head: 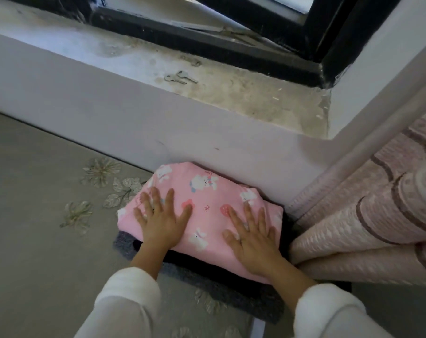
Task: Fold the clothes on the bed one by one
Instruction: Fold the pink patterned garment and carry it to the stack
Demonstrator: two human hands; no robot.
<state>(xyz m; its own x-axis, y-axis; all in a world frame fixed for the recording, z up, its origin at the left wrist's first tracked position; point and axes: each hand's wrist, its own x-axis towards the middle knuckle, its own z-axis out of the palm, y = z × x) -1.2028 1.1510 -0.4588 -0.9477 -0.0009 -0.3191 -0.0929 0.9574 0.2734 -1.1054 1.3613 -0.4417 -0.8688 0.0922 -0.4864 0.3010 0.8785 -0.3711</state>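
Pressing the pink garment [207,198] with left hand [161,222] and right hand [252,242], fingers [169,198] spread flat, wall [109,123] behind, curtain [368,215] just beside.

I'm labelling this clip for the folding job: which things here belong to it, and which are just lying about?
Job: folded pink bunny-print garment; grey and black fuzzy clothes stacked under it; left hand and right hand, both flat on the pink garment.
Lying about: metal keys on the dusty concrete windowsill; pink patterned curtain.
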